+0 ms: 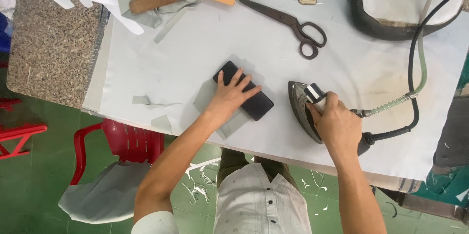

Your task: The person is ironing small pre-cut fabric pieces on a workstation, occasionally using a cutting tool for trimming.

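Left hand (229,98), fingers spread flat, presses dark block (243,90) onto fabric piece (222,116); block's long axis runs diagonally. Right hand (337,124) grips iron (307,111) handle, just right of block.

Head camera, straight down (close overhead)

The left hand (230,96) lies flat, palm down, fingers spread and extended forward, while the right hand (336,122) is curled into a closed grip, knuckles up, both forearms reaching forward.
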